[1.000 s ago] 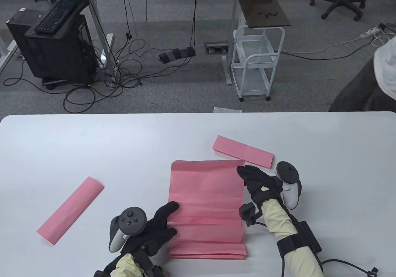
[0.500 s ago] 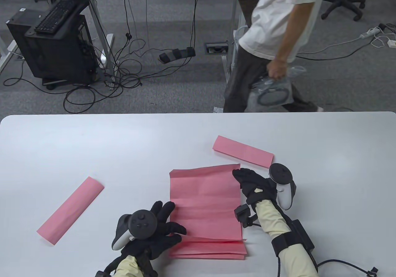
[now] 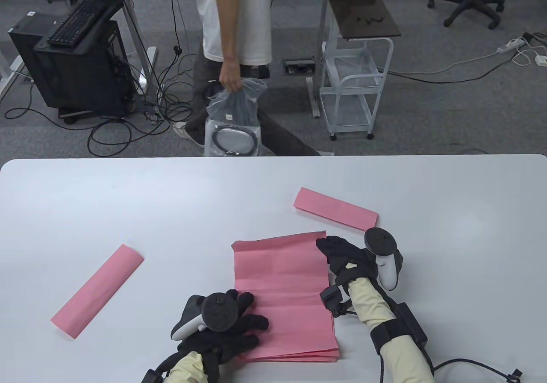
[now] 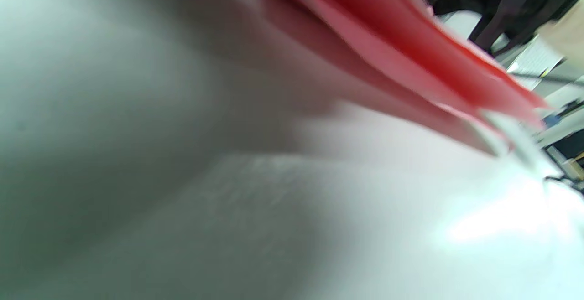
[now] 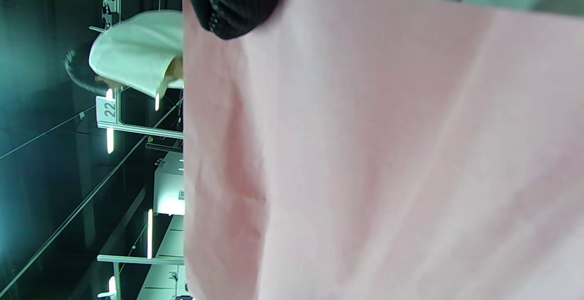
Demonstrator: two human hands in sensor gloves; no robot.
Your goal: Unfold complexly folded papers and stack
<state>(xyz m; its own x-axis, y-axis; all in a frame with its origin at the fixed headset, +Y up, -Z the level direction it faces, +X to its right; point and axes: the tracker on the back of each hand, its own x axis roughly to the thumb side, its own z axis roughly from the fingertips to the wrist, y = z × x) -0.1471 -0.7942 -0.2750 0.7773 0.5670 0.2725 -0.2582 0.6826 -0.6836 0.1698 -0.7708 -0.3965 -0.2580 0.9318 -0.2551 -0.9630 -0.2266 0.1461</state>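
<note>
An unfolded, creased pink sheet (image 3: pixel 282 289) lies on a stack of pink sheets (image 3: pixel 295 356) near the front of the white table (image 3: pixel 128 203). My left hand (image 3: pixel 239 331) rests with spread fingers on the sheet's near left part. My right hand (image 3: pixel 337 250) grips the sheet's far right corner. A fingertip (image 5: pixel 232 3) lies over the sheet (image 5: pixel 388 154) in the right wrist view. The left wrist view is blurred and shows the sheet edges (image 4: pixel 410 63). One folded pink strip (image 3: pixel 97 291) lies at the left, another (image 3: pixel 335 209) just behind my right hand.
A person in a white shirt (image 3: pixel 235 36) carrying a plastic bag (image 3: pixel 233 122) walks past behind the table's far edge. A white cart (image 3: pixel 354 88) and a computer tower (image 3: pixel 72 58) stand on the floor beyond.
The unfolded sheet has come toward me and now covers the stack. My left hand moved right onto it, my right hand drew back a little. The person walked from right to left.
</note>
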